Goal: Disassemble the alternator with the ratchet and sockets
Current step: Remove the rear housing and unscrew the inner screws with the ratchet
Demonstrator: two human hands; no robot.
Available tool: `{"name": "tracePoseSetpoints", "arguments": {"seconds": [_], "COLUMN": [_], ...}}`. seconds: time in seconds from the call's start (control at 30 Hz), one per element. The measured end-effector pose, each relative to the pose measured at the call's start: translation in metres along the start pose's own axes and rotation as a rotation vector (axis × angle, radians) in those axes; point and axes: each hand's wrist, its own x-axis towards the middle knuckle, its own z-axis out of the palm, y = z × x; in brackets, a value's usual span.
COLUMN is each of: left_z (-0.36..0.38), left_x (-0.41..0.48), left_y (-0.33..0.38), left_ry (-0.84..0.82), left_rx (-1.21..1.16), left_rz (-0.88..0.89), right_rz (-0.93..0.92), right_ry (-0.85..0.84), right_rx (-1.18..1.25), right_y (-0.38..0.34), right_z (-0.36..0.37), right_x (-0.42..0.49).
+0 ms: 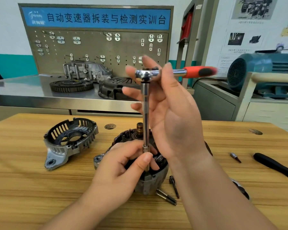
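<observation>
Your alternator (150, 178) sits on the desk (32, 188) right in front of you, rear cover (70, 141) off and lying to its left. It looks heavy, rigid cast metal, so it should stay put; steady it by the housing, not the copper windings. Your left hand (123, 165) pinches the extension (145, 117) low down, just above the alternator. Your right hand (165, 103) has its fingers (133, 70) spread loosely around the ratchet (173, 72) head.
</observation>
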Motion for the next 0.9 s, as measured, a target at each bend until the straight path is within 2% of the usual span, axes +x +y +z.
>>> {"name": "tracePoseSetpoints", "arguments": {"seconds": [0.1, 0.17, 0.4, 0.53, 0.67, 0.9], "left_z": [0.001, 0.001, 0.001, 0.0, -0.001, -0.001], "left_x": [0.0, 0.0, -0.001, 0.0, 0.0, 0.001], "left_y": [-0.001, -0.002, -0.001, -0.005, -0.008, -0.004], "left_ry": [0.035, 0.038, 0.015, 0.012, 0.008, -0.005], "left_rx": [0.001, -0.016, 0.029, 0.002, -0.07, 0.016], "left_rz": [-0.019, -0.025, 0.024, -0.004, -0.043, -0.008], "right_rz": [-0.172, -0.212, 0.015, -0.065, -0.159, -0.024], "right_ry": [-0.013, -0.029, 0.016, 0.07, 0.037, 0.022], "right_rx": [-0.101, -0.075, -0.028, -0.108, -0.136, -0.036], "right_y": [-0.002, -0.002, 0.004, 0.011, 0.011, 0.005], "right_z": [0.004, 0.007, 0.002, 0.008, 0.012, 0.006], "right_x": [-0.001, -0.002, -0.003, -0.006, -0.009, -0.007]}}
